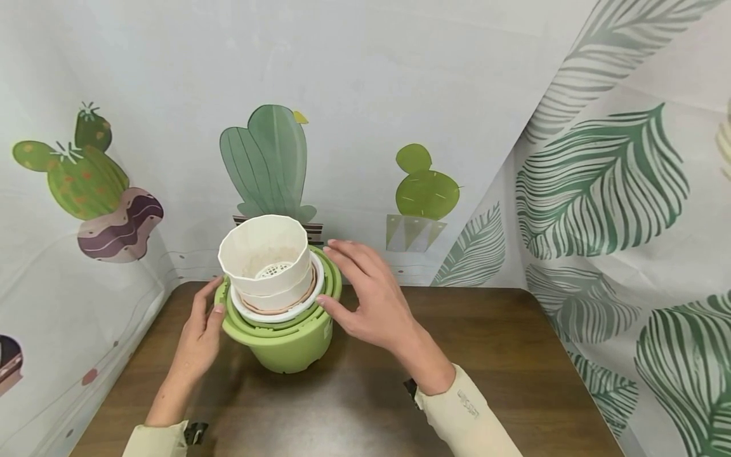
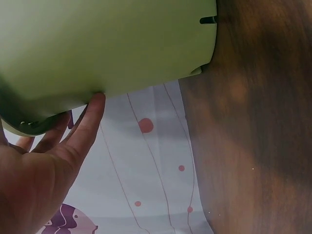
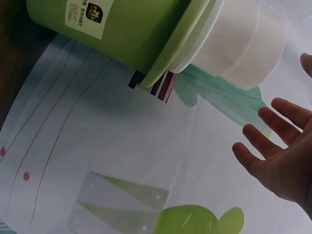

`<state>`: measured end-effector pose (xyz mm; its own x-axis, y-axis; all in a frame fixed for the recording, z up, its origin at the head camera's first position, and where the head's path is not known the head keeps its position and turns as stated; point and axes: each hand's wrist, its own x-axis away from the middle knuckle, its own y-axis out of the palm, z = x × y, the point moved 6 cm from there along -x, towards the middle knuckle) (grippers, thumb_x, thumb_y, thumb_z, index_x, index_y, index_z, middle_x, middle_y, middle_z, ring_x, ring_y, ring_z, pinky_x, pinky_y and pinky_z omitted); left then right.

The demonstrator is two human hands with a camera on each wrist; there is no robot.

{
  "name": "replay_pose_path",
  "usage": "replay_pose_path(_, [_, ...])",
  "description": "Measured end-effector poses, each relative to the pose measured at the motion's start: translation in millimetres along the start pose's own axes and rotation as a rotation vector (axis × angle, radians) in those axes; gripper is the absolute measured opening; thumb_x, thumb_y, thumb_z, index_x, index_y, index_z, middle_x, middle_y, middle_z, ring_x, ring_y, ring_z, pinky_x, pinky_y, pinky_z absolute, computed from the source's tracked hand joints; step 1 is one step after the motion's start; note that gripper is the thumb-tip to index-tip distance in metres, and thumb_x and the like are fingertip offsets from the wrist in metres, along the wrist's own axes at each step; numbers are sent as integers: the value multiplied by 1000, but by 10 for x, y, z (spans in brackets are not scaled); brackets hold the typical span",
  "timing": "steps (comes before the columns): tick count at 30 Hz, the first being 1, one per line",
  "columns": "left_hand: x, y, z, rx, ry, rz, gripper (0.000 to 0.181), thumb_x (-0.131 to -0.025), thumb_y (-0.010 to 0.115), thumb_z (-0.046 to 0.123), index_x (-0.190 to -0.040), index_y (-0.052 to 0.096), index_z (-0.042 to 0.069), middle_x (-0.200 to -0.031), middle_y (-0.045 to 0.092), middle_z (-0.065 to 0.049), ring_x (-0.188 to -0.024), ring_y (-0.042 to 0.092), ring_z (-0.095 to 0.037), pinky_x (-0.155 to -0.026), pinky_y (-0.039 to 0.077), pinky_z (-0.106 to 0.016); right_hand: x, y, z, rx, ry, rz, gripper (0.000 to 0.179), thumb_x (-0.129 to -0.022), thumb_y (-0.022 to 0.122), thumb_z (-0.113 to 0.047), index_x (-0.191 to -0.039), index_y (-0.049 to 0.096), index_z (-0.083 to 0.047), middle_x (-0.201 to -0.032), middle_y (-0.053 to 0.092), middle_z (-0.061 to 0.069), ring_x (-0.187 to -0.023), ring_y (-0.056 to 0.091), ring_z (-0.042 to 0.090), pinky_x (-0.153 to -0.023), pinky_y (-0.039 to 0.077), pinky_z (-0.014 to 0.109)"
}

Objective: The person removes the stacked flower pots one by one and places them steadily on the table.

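A stack of nested flowerpots stands on the table toward the back left. Its outermost piece is a large green flowerpot (image 1: 285, 352), with another green rim and a white rim (image 1: 316, 285) inside it. On top sits a white flowerpot (image 1: 265, 244) with a scalloped lip and a perforated bottom. My left hand (image 1: 197, 339) touches the green pot's left side, its fingers (image 2: 90, 122) fairly straight against the wall below the rim. Beside the stack, my right hand (image 1: 368, 295) hovers with fingers spread; the right wrist view shows it apart from the pots.
The brown wooden table (image 1: 480, 362) reaches back to a pale cloth backdrop (image 1: 365, 76) printed with cacti and leaves. A white label (image 3: 90, 17) is stuck on the green pot's side. Terracotta-coloured edging (image 1: 285, 309) shows beneath the top white pot.
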<state>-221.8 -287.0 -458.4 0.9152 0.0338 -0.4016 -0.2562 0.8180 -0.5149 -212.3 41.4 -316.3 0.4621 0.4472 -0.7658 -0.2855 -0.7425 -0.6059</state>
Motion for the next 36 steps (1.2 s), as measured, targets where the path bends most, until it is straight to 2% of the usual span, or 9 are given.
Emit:
replay_pose_path(2, [2,-1,0,1,4,3,53,-117,40,23,-168,28,32,-166,40,-9,-142,42,-4,-100,33,-3,-31,23,-17,-1,-11,1,67,-93,80,-39,-148,60,-6,-150,59,10,-142,51,28,-122,35,42])
replay_pose_path(4, [3,-2,1,1,5,5,53,-117,40,23,-168,29,32,-166,40,-9,-141,41,-2,-100,33,-3,-64,40,-34,-1,-21,4,67,-92,80,-39,-147,61,-5,-150,59,10,-141,51,28,-122,35,42])
replay_pose_path(9, [-3,-1,8,0,4,4,53,-117,39,24,-168,28,32,-167,39,-9,-144,41,-10,-101,32,-3,-149,77,-78,6,-43,-2,67,-92,80,-39,-146,61,-2,-149,59,11,-140,52,29,-123,34,40])
replay_pose_path(15, [-2,0,-4,2,7,8,53,-117,39,23,-168,28,31,-167,39,-10,-144,41,-9,-101,32,-3,-218,153,-106,10,-65,-18,66,-93,80,-38,-146,61,-2,-149,59,12,-142,50,30,-123,34,40])
replay_pose_path(21, [4,3,-16,2,3,4,54,-117,40,24,-168,27,33,-167,39,-9,-145,42,-17,-100,32,-3,-251,254,-127,5,-95,-46,64,-93,80,-36,-146,61,-5,-151,57,11,-146,47,31,-124,33,41])
replay_pose_path(30, [4,-7,-21,1,7,14,53,-116,40,23,-168,29,32,-167,39,-8,-143,40,-3,-101,32,-3,-350,398,-188,76,-109,-126,60,-96,77,-43,-145,64,-10,-150,59,5,-147,45,27,-124,32,39])
replay_pose_path(36, [0,-4,-15,3,-7,15,53,-116,41,25,-168,30,31,-168,38,-7,-143,41,-8,-101,31,-5,-392,493,-223,86,-111,-182,56,-96,77,-42,-142,66,-12,-148,61,4,-148,45,26,-123,33,38])
